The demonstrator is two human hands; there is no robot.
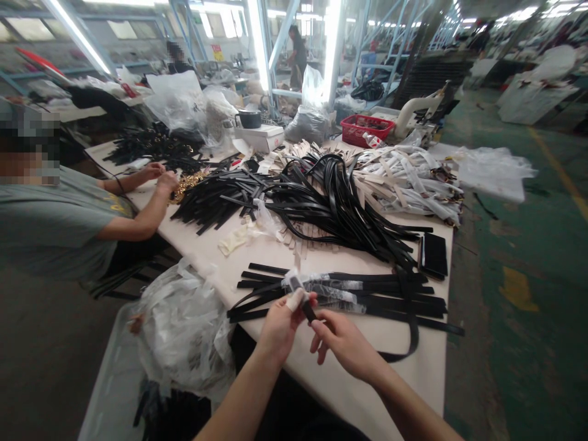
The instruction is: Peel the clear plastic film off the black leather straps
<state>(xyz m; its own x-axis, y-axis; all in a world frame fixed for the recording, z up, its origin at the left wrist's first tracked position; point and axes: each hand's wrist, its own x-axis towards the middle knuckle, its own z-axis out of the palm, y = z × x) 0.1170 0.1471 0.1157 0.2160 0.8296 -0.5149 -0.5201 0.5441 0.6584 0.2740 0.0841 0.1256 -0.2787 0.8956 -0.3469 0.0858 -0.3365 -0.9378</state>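
My left hand (281,324) is closed around a black strap (309,311) above the table's near edge. Something pale covers a fingertip of this hand, and a clear wrapped piece sticks up past it. My right hand (337,340) has its thumb and forefinger at the lower end of the same strap, its other fingers curled. Just beyond both hands, several flat black straps (390,288) lie side by side, partly wrapped in clear film (340,297). One strap loops toward the near right.
Behind lie a large heap of black straps (331,196), white straps (413,177), a red basket (367,130) and a black box (433,254). At left a person (68,214) works over gold-coloured parts (188,184). A plastic bag (184,324) sits in a bin below.
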